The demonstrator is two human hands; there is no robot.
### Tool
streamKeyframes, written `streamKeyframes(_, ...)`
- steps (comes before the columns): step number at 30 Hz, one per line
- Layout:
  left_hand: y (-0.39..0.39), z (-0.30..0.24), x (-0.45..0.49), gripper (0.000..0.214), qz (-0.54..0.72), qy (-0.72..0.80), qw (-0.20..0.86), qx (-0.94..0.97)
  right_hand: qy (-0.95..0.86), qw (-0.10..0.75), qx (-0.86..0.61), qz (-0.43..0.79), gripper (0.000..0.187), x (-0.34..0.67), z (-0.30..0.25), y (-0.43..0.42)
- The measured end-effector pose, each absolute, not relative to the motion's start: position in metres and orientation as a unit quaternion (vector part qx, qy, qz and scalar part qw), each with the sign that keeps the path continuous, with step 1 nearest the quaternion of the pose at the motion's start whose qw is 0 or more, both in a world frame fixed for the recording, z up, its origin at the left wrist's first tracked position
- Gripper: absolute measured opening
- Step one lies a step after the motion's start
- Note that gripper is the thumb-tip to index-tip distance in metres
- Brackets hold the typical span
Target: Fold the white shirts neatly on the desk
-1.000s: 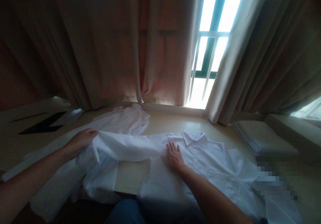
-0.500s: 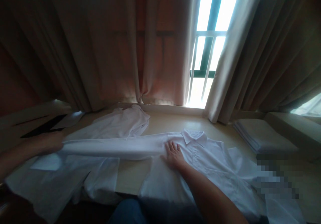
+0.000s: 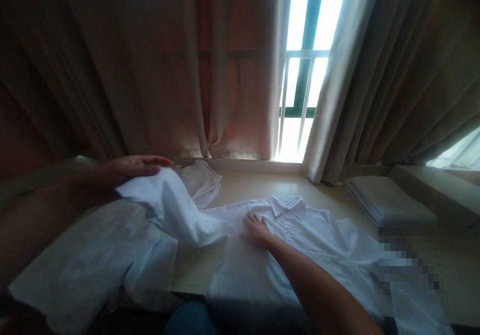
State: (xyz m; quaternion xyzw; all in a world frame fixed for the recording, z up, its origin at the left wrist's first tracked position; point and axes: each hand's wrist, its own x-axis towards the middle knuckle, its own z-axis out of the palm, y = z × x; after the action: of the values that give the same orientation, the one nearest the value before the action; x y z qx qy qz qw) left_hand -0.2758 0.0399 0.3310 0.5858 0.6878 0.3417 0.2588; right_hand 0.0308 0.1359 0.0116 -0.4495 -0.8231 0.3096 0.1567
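Observation:
A white collared shirt (image 3: 300,245) lies spread face up on a pale table (image 3: 251,185). My right hand (image 3: 256,230) rests flat on its left shoulder, just left of the collar (image 3: 288,205), fingers stretched out. My left hand (image 3: 133,167) is raised at the far left and holds the cuff end of the shirt's long sleeve (image 3: 176,210), which arcs up off the table toward that hand. A second white garment (image 3: 93,260) lies under the lifted sleeve at the left.
More white cloth (image 3: 200,180) lies bunched near the window sill. A stack of folded white fabric (image 3: 386,205) sits at the right. Heavy curtains (image 3: 150,75) and a bright barred window (image 3: 303,75) are behind the table. A blurred patch (image 3: 405,260) covers part of the right.
My left hand has lifted the sleeve end up and swung it back toward the middle, so the sleeve no longer lies stretched straight. My right hand has stayed on the shirt's shoulder.

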Motion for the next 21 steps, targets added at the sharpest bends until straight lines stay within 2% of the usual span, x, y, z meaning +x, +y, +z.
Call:
streamKeyframes(1, 0.047, 0.329, -0.246, 0.059, 0.331, 0.627, 0.371, 0.6, -0.792, 0.202, -0.454, 0.353, 0.072, 0.037, 0.019, 0.139)
streamKeyframes(3, 0.066, 0.316, -0.185, 0.061, 0.32, 0.533, 0.487, 0.613, -0.683, 0.313, -0.469, 0.464, 0.06, 0.057, 0.038, 0.145)
streamKeyframes(5, 0.087, 0.296, -0.125, 0.059, 0.319, 0.48, 0.53, 0.623, -0.536, 0.394, -0.45, 0.595, 0.058, 0.088, 0.057, 0.146)
streamKeyframes(7, 0.106, 0.272, -0.067, 0.056, 0.33, 0.445, 0.555, 0.62, -0.409, 0.425, -0.393, 0.706, 0.06, 0.129, 0.073, 0.141)
streamKeyframes(11, 0.118, 0.216, 0.022, 0.065, 0.271, 0.45, 0.581, 0.622, -0.274, 0.45, -0.323, 0.786, 0.06, 0.215, 0.083, 0.116)
streamKeyframes(13, 0.106, 0.182, 0.043, 0.065, 0.258, 0.466, 0.539, 0.652, -0.242, 0.44, -0.322, 0.803, 0.066, 0.249, 0.075, 0.102)
streamKeyframes(15, 0.081, 0.143, 0.046, 0.054, 0.238, 0.49, 0.454, 0.705, -0.224, 0.428, -0.339, 0.808, 0.067, 0.27, 0.058, 0.093)
streamKeyframes(17, 0.049, 0.103, 0.034, 0.038, 0.161, 0.506, 0.378, 0.758, -0.212, 0.431, -0.384, 0.788, 0.055, 0.278, 0.037, 0.089)
streamKeyframes(19, 0.016, 0.066, 0.016, 0.028, 0.088, 0.519, 0.308, 0.793, -0.199, 0.448, -0.453, 0.744, 0.035, 0.274, 0.019, 0.09)
streamKeyframes(21, -0.01, 0.036, -0.004, 0.022, 0.074, 0.569, 0.216, 0.79, -0.199, 0.468, -0.505, 0.697, 0.023, 0.264, 0.01, 0.095)
